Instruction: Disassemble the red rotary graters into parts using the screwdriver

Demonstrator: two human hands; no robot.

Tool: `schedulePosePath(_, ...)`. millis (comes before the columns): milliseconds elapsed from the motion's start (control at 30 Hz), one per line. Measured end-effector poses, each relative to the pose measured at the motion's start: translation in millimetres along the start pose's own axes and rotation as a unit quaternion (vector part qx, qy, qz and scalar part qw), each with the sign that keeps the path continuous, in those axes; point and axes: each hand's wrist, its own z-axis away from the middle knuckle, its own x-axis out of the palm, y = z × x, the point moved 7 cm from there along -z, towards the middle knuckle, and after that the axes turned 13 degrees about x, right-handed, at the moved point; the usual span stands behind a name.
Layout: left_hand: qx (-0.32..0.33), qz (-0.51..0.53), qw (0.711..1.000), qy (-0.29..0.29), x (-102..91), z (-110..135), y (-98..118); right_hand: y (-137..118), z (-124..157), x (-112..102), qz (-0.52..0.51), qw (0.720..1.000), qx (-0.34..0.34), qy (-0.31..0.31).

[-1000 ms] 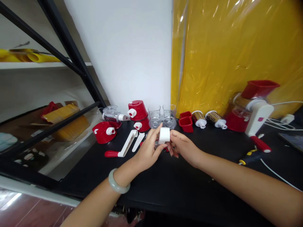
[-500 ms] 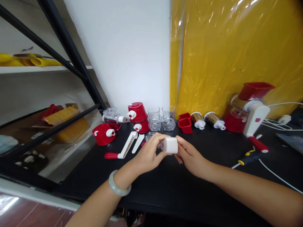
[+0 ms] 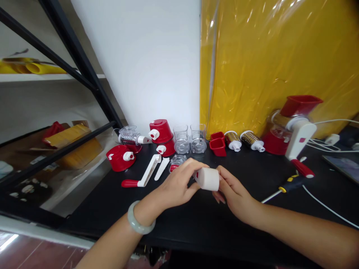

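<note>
Over the front of the black table I hold a white plastic piece with both hands, its broad rounded end toward me. It resembles the crank arms nearby, with a small red mark on its side. My left hand, below a pale bangle, grips its left side between thumb and fingers. The fingers of my right hand are closed on its right edge. Just beyond my left hand lies a clear round part with something red in it. A white crank with a red grip and a flat white strip lie further left.
Red bases, clear cups, red hoppers and grater drums line the back. At right stand an assembled drum grater, a screwdriver, cables and a tablet. A black-framed shelf borders the left.
Both hands have shifted slightly right and down with the white piece, which has turned a little. The view has moved slightly; the things on the table stay put.
</note>
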Motion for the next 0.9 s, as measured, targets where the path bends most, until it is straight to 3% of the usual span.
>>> schedulePosePath(100, -0.058, 0.003, 0.995, 0.077, -16.9, 10, -19, -13, 9, -15, -0.044, 0.998, -0.039, 0.006)
schedulePosePath(200, -0.134, 0.093, 0.977, 0.14, -23.0, 19, -41, -29, 15, -25, -0.044, 0.997, -0.051, -0.049)
schedulePosePath(300, -0.162, 0.198, 0.951, 0.171, -20.3, 21, -52, -40, 9, -34, 0.025, 0.995, -0.054, -0.078)
schedulePosePath(500, -0.223, 0.283, 0.91, 0.207, -29.5, 28, -63, -49, -17, -52, 0.181, 0.978, -0.093, -0.035)
schedulePosePath(567, -0.266, 0.316, 0.884, 0.219, -30.8, 31, -63, -46, -27, -50, 0.131, 0.987, -0.071, -0.066)
schedulePosePath(667, -0.307, 0.326, 0.86, 0.246, -31.9, 32, -58, -36, -43, -36, -0.034, 0.986, 0.014, -0.163)
schedulePosePath(767, -0.314, 0.281, 0.876, 0.237, -30.9, 30, -49, -29, -56, -22, -0.123, 0.965, 0.065, -0.222)
schedulePosePath(900, -0.346, 0.24, 0.884, 0.205, -25.3, 34, -41, -26, -72, -9, -0.131, 0.959, 0.08, -0.237)
